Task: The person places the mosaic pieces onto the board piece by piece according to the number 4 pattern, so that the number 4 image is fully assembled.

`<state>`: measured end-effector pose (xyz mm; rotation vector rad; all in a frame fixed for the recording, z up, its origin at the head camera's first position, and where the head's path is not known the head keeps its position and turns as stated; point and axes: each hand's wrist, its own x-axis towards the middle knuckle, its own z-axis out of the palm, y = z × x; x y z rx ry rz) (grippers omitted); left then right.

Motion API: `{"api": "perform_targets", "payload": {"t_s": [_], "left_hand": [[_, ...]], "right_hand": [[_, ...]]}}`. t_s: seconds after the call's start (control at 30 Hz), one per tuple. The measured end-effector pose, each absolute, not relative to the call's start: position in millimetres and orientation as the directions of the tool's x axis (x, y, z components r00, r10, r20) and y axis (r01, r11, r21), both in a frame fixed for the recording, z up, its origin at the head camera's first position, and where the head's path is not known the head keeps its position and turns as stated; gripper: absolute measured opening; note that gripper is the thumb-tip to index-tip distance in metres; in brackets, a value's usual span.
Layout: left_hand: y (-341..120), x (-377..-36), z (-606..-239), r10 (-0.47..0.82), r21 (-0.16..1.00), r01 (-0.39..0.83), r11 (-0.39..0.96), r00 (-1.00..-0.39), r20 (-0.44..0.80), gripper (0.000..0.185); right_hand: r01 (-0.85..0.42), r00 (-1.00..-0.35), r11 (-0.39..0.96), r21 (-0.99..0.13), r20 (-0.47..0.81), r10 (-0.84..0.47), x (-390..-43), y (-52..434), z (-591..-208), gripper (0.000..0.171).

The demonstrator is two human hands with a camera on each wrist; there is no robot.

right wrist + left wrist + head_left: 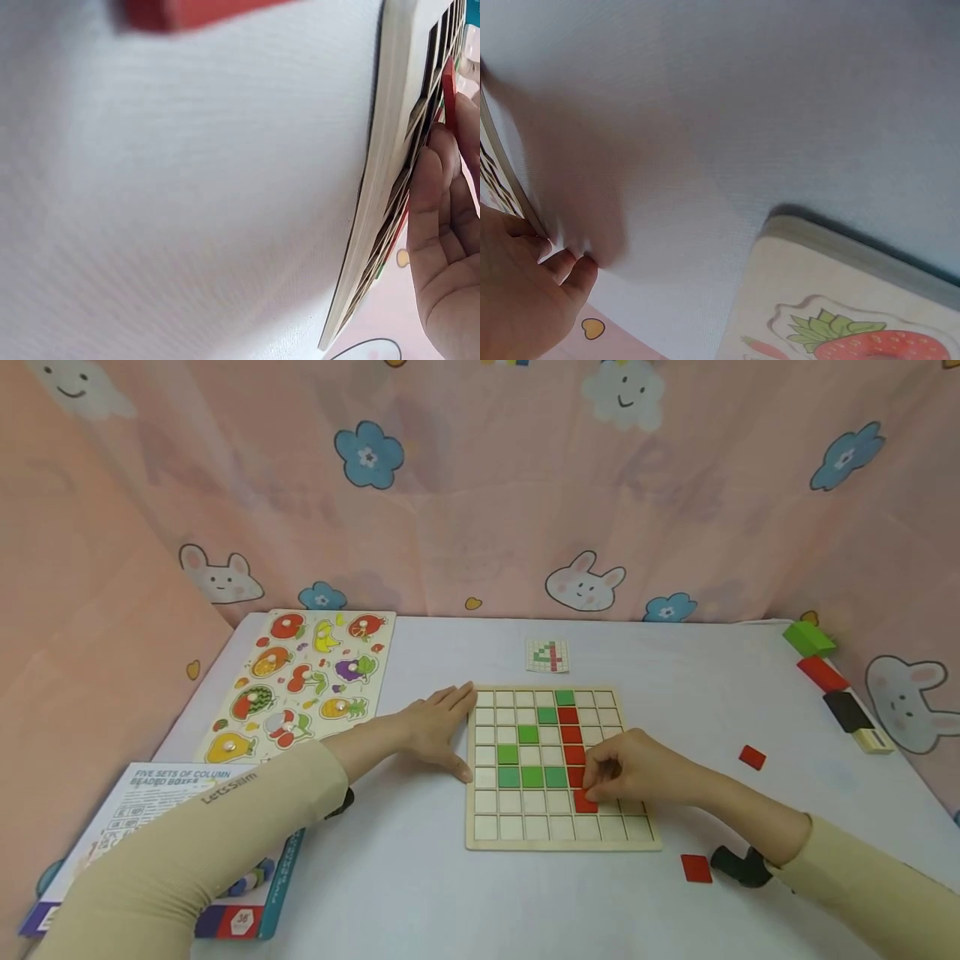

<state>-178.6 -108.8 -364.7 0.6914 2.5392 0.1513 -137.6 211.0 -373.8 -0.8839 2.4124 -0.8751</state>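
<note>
We see the left hand [438, 731] lying flat with straight fingers against the left edge of the grid board [561, 839] on the counter [405, 877]. On the board, the right hand [637, 768] has its grip pinched on a red tile [586, 802], just below the red column.

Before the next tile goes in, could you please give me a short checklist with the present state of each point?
1. Grid board steadied: ok, the left hand lies flat against its left edge.
2. Red tile under the right hand: fingertips pinch it over a cell in the sixth row; fully seated, cannot tell.
3. Red column above it unbroken: ok as far as visible; the hand hides part.
4. Pattern card in sight: ok, it lies beyond the board.
5. Spare red tiles in reach: ok, one near the right wrist, another to the board's right.
</note>
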Motion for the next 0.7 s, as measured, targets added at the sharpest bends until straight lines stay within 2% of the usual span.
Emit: {"api": "perform_targets", "payload": {"t_s": [0.23,0.37,0.47,0.7], "left_hand": [[-109,-177,-364,0.495,0.23,0.44,0.868,-0.745,-0.447,0.126],[-109,-179,-365,0.499,0.232,0.442,0.867,-0.744,-0.445,0.126],[-108,-180,-366,0.499,0.226,0.446,0.866,-0.742,-0.448,0.126],[-108,-179,-363,0.496,0.224,0.444,0.868,-0.742,-0.452,0.126]], "right_hand": [[-0.443,-0.708,0.612,-0.655,-0.162,-0.687,-136,212,-374,0.015],[-0.423,-0.692,0.63,-0.651,-0.217,-0.688,-134,226,-368,0.015],[-0.405,-0.634,0.612,-0.679,-0.274,-0.723,-133,248,-362,0.013],[-0.297,-0.437,0.525,-0.797,-0.376,-0.817,-124,295,-360,0.021]]}}
